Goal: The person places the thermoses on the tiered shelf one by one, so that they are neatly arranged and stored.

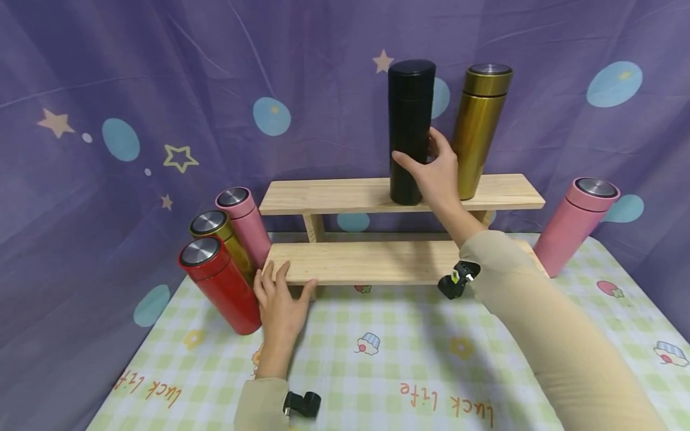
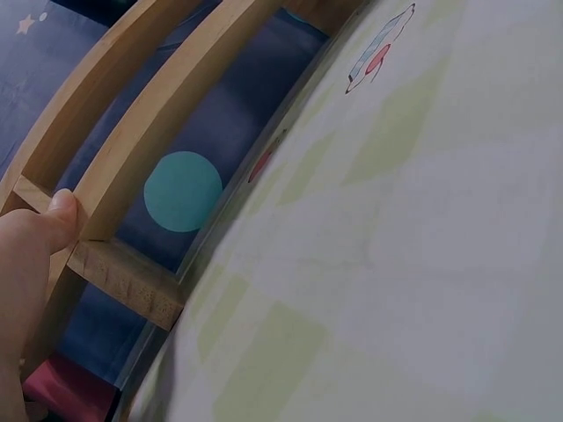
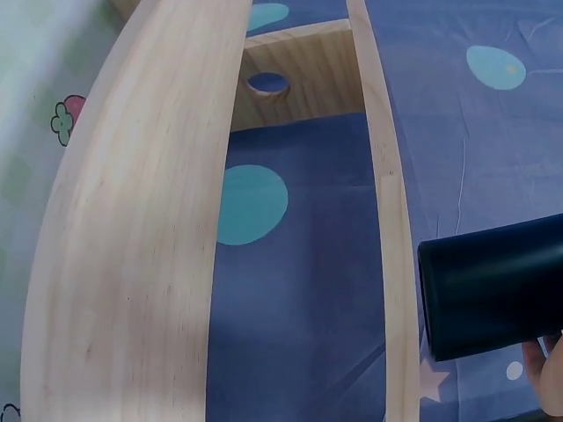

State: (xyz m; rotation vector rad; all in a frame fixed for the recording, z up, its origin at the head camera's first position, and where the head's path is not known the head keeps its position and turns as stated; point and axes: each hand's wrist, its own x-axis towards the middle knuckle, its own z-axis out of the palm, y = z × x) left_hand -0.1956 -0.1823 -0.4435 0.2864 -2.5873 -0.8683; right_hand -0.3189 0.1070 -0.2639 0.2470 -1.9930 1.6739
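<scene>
Black bottle [image 1: 411, 108] at 1 o'clock, gripped by right hand [image 1: 438, 173], base at upper board [image 1: 334, 194], contact unclear; left hand [image 1: 281, 311], fingers spread, touches lower board [image 1: 366, 260] at 7 o'clock; uneven release or brushing gold bottle [image 1: 481, 129] at 3 o'clock could topple one.

Six bottles [image 1: 409, 114] (two pink, two gold, one red, one black), two wooden shelf boards [image 1: 366, 263]

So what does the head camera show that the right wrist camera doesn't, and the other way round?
Only the head view: the red bottle, two gold bottles, two pink bottles and the left grip.
Only the right wrist view: the round hole in a wooden support.
Both: the black bottle, the right grip holding it, the wooden shelf, curtain and tablecloth.
</scene>
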